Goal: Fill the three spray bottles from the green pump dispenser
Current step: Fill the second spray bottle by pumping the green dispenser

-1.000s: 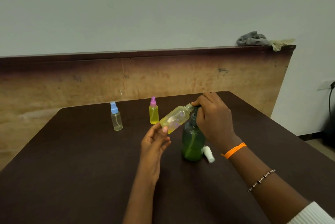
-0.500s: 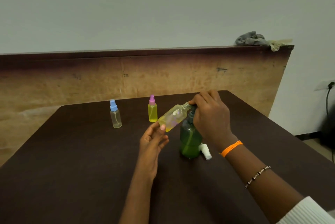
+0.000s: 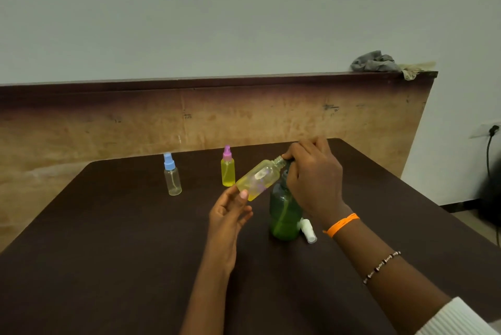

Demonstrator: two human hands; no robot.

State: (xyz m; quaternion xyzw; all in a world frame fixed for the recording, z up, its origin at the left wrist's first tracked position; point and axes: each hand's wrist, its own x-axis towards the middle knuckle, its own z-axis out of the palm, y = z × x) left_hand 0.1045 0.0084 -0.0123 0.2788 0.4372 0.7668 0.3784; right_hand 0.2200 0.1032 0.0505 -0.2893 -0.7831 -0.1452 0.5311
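The green pump dispenser [image 3: 285, 214] stands upright on the dark table [image 3: 108, 253]. My right hand [image 3: 314, 177] is curled over its pump head, hiding the nozzle. My left hand [image 3: 230, 212] holds an uncapped spray bottle [image 3: 257, 179] by its base, tilted, its threaded neck up against the pump under my right fingers. Yellowish liquid lies in its lower part. A white spray cap [image 3: 307, 230] lies on the table just right of the dispenser. Farther back stand a blue-capped bottle [image 3: 172, 176], almost clear, and a pink-capped bottle [image 3: 227, 167] full of yellow liquid.
A worn wooden board [image 3: 217, 117] runs along the table's far edge, with a grey rag [image 3: 375, 62] on its top right end. A wall socket with a black cable [image 3: 490, 139] is at the far right.
My hands and the bottles keep the same pose; only the view has shifted slightly. The tilted bottle stays at the pump head.
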